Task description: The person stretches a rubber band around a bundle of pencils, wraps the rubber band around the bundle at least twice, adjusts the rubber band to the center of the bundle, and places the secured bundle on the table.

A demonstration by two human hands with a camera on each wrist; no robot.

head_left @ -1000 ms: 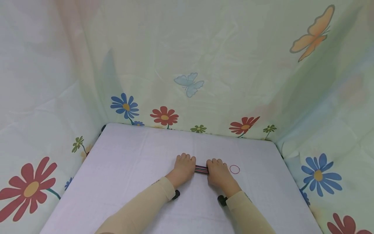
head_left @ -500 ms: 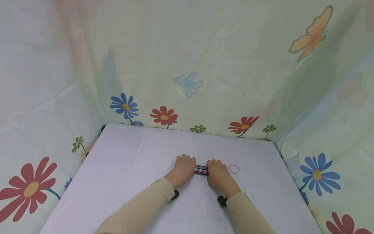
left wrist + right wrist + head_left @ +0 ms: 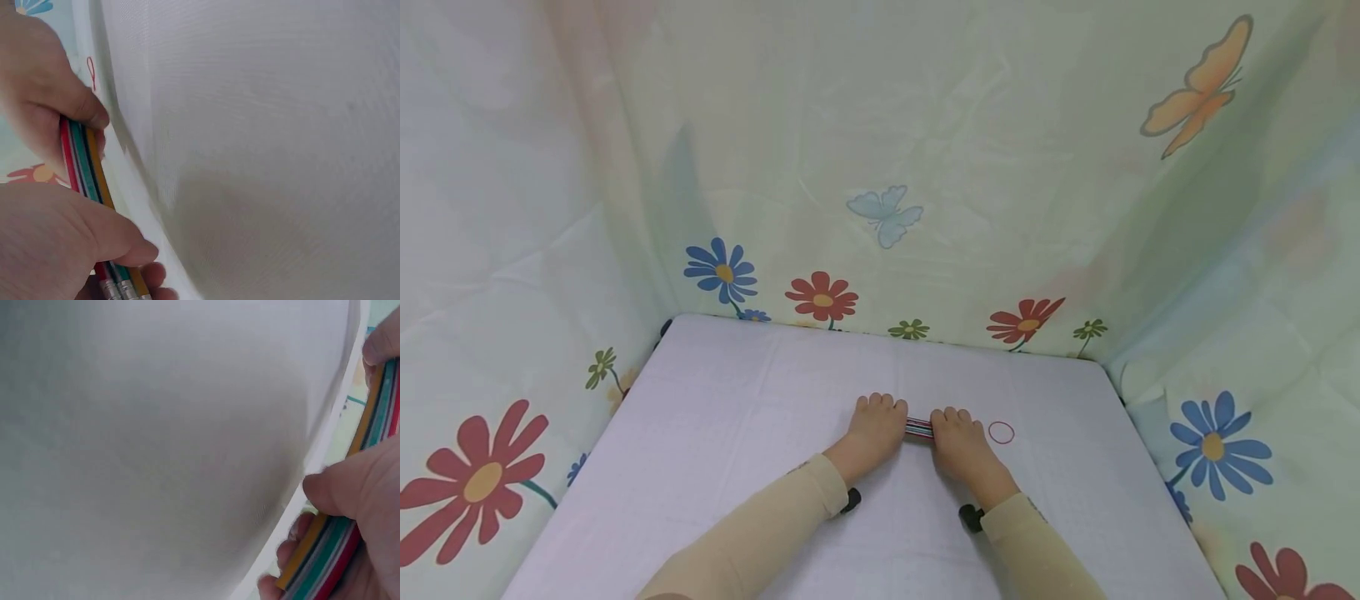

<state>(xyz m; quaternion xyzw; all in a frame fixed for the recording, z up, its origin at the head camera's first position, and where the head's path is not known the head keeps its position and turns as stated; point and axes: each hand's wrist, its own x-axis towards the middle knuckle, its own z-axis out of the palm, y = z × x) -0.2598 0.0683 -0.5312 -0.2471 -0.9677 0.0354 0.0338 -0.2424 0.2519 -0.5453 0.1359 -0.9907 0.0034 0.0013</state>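
A bundle of several pencils, red, green, grey and yellow, spans between the two hands over the middle of the table. My left hand grips one end; in the left wrist view its thumb lies across the pencils, and silver metal ferrules stick out below it. The other end is held by my right hand, whose thumb presses the pencils against curled fingers in the right wrist view. Just right of that hand, a thin red rubber band lies in a loop on the cloth.
A white cloth covers the table. Behind it and at both sides hangs a pale curtain printed with flowers and butterflies. Dark wrist cameras sit under the beige sleeves.
My left hand has shifted slightly to the right, so less of the pencils shows between the hands. The right hand stays nearly in place. The rubber band lies as before.
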